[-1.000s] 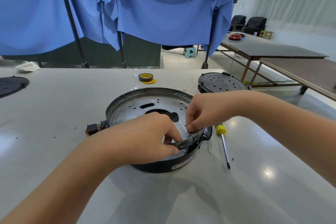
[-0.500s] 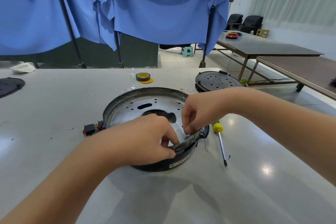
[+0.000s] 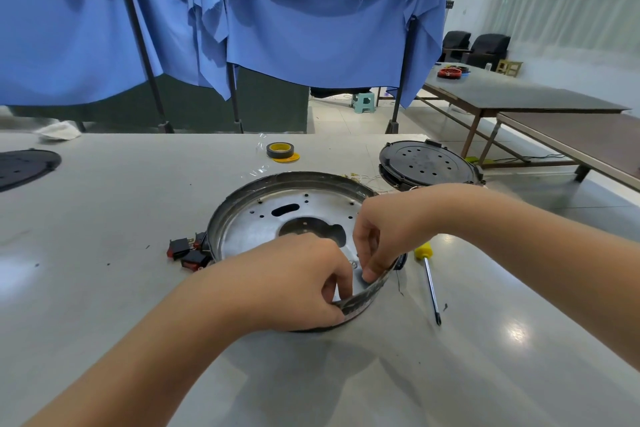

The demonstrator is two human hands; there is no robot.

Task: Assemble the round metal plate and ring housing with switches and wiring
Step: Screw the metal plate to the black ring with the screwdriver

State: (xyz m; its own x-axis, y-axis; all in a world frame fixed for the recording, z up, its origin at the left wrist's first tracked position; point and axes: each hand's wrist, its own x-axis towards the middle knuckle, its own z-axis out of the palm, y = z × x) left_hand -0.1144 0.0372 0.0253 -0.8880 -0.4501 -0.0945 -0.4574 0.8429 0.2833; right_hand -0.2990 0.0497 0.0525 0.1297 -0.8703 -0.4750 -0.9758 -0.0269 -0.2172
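Silver round metal plate [image 3: 277, 222], seated in its dark ring housing [image 3: 360, 302] beside the yellow-handled screwdriver [image 3: 429, 281], stays put; left hand [image 3: 287, 284] and right hand [image 3: 384, 236] still pinch the housing's near rim, so seating continues.

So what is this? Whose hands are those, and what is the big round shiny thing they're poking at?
There is no machine here. A person wears a camera on their head, so you look down at their own two hands. The left hand and the right hand both reach inside the near edge of a round metal plate sitting in a ring housing. The fingers are curled on the near edge there, but what they pinch is too hidden to tell. It all sits on a grey table. Beside the ring are small black and red switches. To the right lies a yellow-handled screwdriver. Further back are a roll of tape and a black round lid.
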